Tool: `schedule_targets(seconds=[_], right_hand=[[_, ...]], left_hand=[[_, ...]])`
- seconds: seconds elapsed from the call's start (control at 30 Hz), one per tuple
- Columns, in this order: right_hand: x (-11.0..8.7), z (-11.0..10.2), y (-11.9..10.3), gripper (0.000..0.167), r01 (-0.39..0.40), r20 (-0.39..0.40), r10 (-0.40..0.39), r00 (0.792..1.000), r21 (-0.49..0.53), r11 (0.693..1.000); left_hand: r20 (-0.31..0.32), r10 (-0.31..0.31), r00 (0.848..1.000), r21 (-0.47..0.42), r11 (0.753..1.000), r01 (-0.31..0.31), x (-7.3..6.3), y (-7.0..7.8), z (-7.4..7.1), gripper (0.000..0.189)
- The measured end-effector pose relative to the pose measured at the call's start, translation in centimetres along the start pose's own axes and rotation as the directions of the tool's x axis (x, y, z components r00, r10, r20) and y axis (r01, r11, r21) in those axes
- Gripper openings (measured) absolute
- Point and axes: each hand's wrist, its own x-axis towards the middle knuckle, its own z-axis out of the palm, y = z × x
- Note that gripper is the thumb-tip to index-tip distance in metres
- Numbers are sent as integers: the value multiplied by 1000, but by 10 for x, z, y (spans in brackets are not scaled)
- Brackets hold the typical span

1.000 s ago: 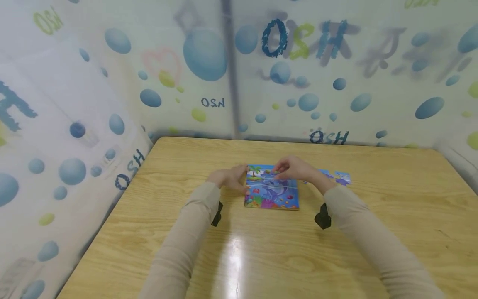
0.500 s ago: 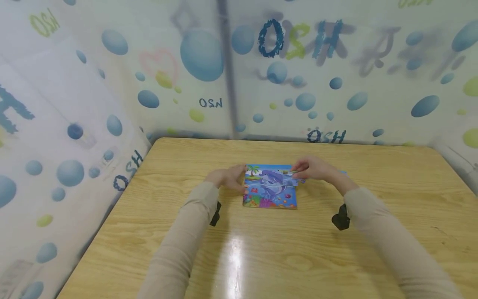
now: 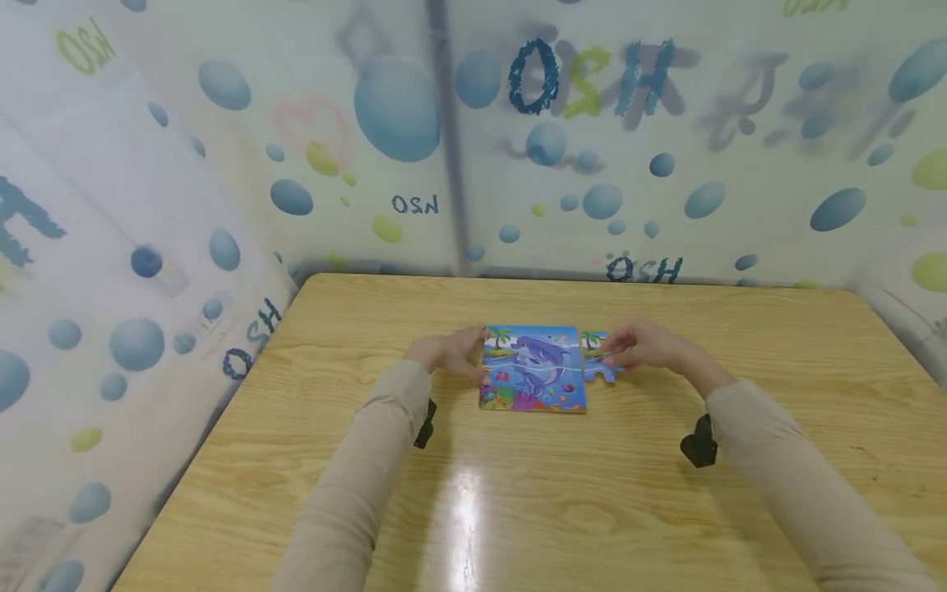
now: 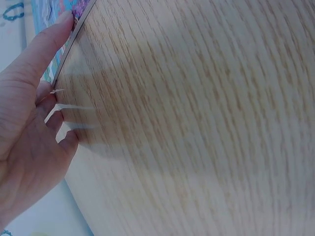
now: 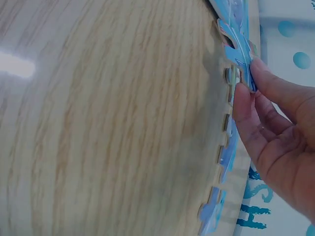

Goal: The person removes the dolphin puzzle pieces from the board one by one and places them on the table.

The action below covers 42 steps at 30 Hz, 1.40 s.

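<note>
A square dolphin puzzle board (image 3: pixel 533 374) lies flat on the wooden table. My left hand (image 3: pixel 451 353) rests at its left edge. In the left wrist view, my left thumb (image 4: pixel 56 34) touches the board's face beside the edge, while the other fingers sit loosely bent farther along it. Just right of the board, my right hand (image 3: pixel 647 345) pinches a puzzle piece (image 3: pixel 594 366) with a palm tree on it between thumb and fingertips. In the right wrist view that piece (image 5: pixel 238 51) looks tilted, with its tabbed edge showing.
More loose puzzle pieces (image 5: pixel 226 157) lie in a row beyond the right hand, mostly hidden behind it in the head view. The wooden table (image 3: pixel 555 493) reaches back to a patterned wall covering (image 3: pixel 651 181).
My right hand has moved right, from over the board to beside it, carrying the palm-tree puzzle piece. The left hand has stayed at the board's left edge.
</note>
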Motion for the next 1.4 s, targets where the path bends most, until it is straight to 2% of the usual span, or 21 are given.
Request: schedule_targets(seconds=[0.17,0.4,0.8,1.1,1.4], right_hand=[[0,3,2,29,-24,15,24,1000,-3,1000],[4,7,7,27,-69,-28,67,997,-76,995],[11,8,0,18,-164,-75,154,985,-142,976],[10,11,-1,12,-133,-91,118,989,-174,976],[15,11,-8,26,-116,-111,90,990,-262,958]], left_hand=[[-2,3,1000,-14,1000,-3,0,-1,1,91],[2,-10,1000,-22,1000,10,0,0,0,92],[1,-3,1000,-18,1000,3,0,-1,1,92],[-1,-12,1000,-3,1000,12,0,-1,0,91],[-3,-4,1000,-8,1000,4,1,-4,1,90]])
